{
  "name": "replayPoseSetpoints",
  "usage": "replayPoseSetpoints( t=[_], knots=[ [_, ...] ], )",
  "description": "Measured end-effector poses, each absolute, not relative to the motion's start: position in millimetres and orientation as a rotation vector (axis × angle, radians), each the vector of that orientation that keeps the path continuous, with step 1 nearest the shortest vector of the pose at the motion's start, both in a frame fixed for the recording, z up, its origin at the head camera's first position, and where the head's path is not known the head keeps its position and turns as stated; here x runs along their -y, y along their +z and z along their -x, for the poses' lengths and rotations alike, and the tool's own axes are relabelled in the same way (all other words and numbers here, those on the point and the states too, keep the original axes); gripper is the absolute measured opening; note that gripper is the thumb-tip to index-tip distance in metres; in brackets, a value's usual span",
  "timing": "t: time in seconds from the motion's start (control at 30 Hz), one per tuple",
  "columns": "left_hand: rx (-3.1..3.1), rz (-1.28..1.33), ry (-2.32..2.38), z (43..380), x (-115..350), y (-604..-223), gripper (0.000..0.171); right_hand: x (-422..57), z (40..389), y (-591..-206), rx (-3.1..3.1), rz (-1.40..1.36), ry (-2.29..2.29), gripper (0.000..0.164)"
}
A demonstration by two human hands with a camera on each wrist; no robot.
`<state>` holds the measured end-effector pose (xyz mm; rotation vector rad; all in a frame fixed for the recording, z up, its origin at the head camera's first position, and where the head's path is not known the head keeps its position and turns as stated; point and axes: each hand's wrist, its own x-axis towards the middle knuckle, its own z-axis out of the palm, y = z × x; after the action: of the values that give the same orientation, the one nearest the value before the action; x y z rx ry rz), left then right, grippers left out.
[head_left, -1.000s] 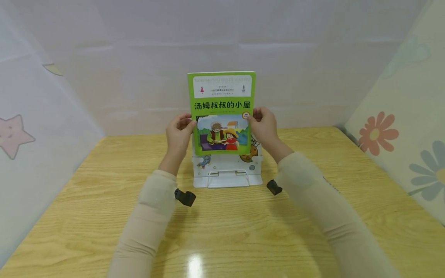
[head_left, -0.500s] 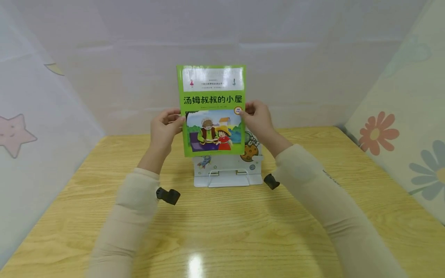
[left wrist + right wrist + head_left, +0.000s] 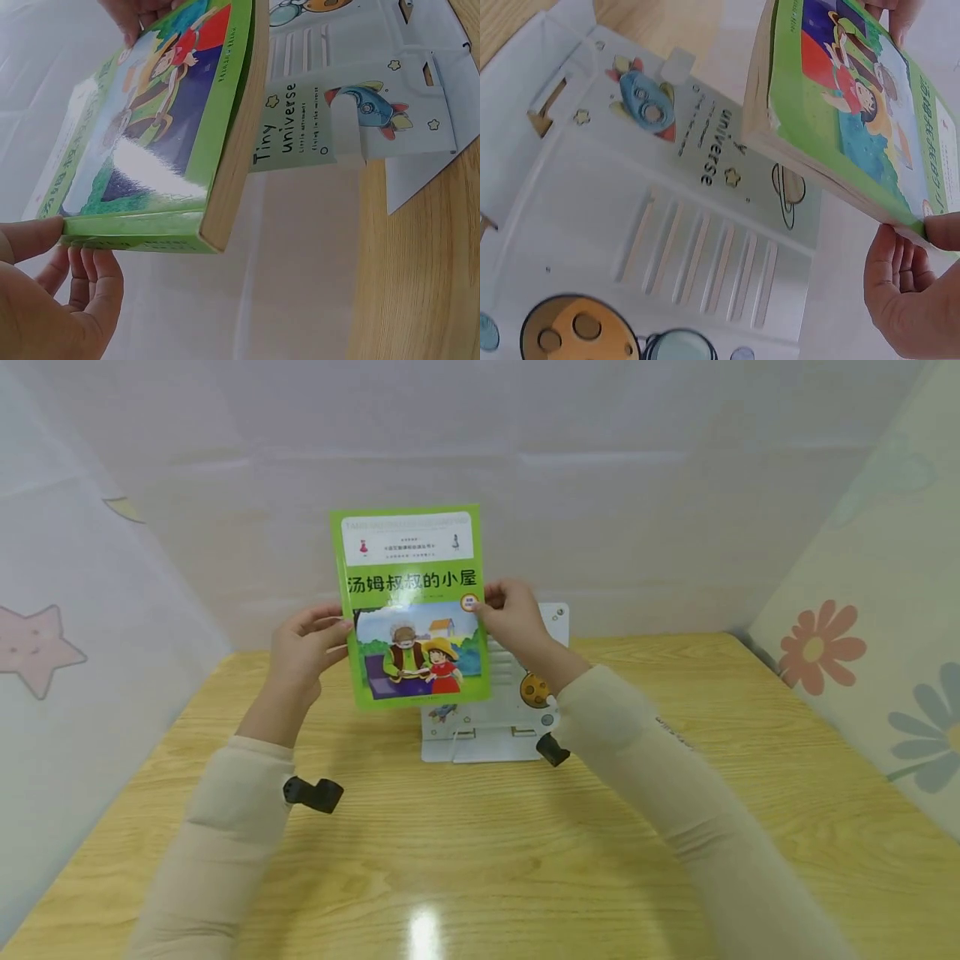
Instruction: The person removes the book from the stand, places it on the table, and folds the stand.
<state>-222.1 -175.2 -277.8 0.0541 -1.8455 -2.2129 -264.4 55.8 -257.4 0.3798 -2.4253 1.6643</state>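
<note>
A green paperback book [image 3: 416, 610], its cover printed with an old figure and a child in red, is held upright in the air. My left hand [image 3: 303, 647] pinches its left edge, the spine side, with thumb in front and fingers behind. My right hand [image 3: 517, 622] pinches the opposite edge near the round badge. Behind the book stands a white book stand [image 3: 525, 718] with space cartoons, partly hidden by the book and right arm. In the right wrist view the stand's slotted back panel [image 3: 705, 255] shows beside the book [image 3: 855, 112], apart from it.
The stand rests on a wooden table [image 3: 480, 843] with a pale backdrop [image 3: 637, 527] behind. Decorated side panels with a star [image 3: 37, 647] and flowers [image 3: 821, 647] flank the table. A black camera [image 3: 315, 793] sits on the left wrist, another [image 3: 552, 749] on the right.
Both hands have carried the book leftward from in front of the stand, uncovering more of the stand's right side. The book now leans slightly in the head view; the stand has stayed put.
</note>
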Motion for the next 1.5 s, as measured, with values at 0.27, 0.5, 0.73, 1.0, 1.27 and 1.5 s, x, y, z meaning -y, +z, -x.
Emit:
replayPoseSetpoints(
  t=[0.27,0.5,0.73,1.0,1.27,1.5],
  knots=[
    [1.805,-0.017,-2.324,208,206,-277,0.013,-27,264,-260,2.436,-0.308,1.898,0.018],
    [1.807,-0.014,-2.352,197,229,-280,0.01,-6,262,-267,2.469,-0.251,2.028,0.015],
    [1.908,-0.088,-2.327,200,266,-299,0.016,16,258,-280,2.497,-0.238,2.115,0.015],
    [2.01,-0.234,-2.308,211,317,-332,0.022,43,252,-297,2.497,-0.227,2.234,0.014],
    [1.913,-0.385,-2.459,181,301,-322,0.009,61,247,-317,2.483,-0.124,2.3,0.012],
    [1.863,-0.426,-2.577,183,311,-342,0.01,75,246,-336,2.469,-0.035,2.311,0.014]
  ],
)
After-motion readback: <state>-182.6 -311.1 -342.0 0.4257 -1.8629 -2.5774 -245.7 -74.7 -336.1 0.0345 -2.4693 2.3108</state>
